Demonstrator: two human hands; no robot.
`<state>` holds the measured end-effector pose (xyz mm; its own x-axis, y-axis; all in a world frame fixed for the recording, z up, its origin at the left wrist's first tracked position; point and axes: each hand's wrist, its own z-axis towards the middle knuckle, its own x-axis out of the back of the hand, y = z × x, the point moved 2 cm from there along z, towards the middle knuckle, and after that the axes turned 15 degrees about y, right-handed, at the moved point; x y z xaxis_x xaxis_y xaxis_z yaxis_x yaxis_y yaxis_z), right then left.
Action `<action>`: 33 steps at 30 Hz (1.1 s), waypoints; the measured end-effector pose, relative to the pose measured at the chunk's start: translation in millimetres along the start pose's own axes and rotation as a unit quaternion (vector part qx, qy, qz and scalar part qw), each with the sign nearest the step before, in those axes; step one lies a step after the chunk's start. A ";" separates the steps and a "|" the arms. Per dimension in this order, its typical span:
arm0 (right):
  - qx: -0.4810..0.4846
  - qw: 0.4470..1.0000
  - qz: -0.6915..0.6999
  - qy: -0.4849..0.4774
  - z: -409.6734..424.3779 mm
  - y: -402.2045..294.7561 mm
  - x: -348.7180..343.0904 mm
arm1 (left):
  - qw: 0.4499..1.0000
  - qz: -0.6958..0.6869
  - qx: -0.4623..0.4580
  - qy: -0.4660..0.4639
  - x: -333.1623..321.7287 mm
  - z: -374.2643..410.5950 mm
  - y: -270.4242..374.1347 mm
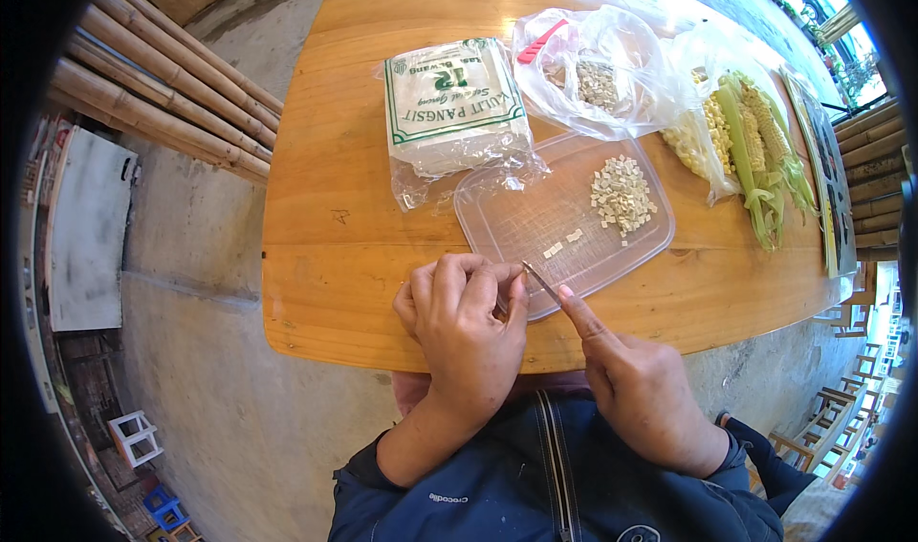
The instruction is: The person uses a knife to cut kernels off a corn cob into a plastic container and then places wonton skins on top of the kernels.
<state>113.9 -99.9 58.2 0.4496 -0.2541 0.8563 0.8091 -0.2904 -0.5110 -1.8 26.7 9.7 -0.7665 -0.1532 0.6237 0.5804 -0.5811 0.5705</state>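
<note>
A clear plastic lid lies on the wooden table, its surface scored with fine lines. My left hand is over its near left corner, thumb and forefinger pinched on a small pale piece mostly hidden by the fingertips. My right hand grips a narrow knife, forefinger along the spine and handle hidden in the palm. The blade's tip touches the left fingertips. A few cut pale bits are scattered just beyond the blade. At the lid's right side sits a heap of small pale cubes.
Beyond the lid is a plastic-wrapped square pack with green print. A clear bag holds diced bits, with a red-handled tool at it. To the right are a bag of yellow kernels and corn cobs in husk.
</note>
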 end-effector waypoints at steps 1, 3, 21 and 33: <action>-0.005 1.000 0.002 -0.002 -0.2 -0.1 -0.6 | 1.000 0.000 0.001 0.000 0.1 -0.1 -0.2; -0.006 1.000 -0.003 0.017 0.6 2.1 -1.6 | 1.000 -0.001 0.003 -0.001 0.2 -0.5 -0.4; -0.017 0.999 0.036 0.003 10.3 5.8 2.4 | 1.000 -0.002 0.004 -0.002 0.8 -1.3 -1.8; -0.029 0.998 0.047 0.015 6.2 2.4 7.2 | 1.000 -0.002 0.015 -0.007 0.7 -1.0 -0.3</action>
<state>121.5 -96.8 63.6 0.5100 -0.3096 0.8025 0.7408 -0.3160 -0.5928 -2.8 26.1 9.4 -0.7645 -0.1394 0.6294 0.5858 -0.5577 0.5881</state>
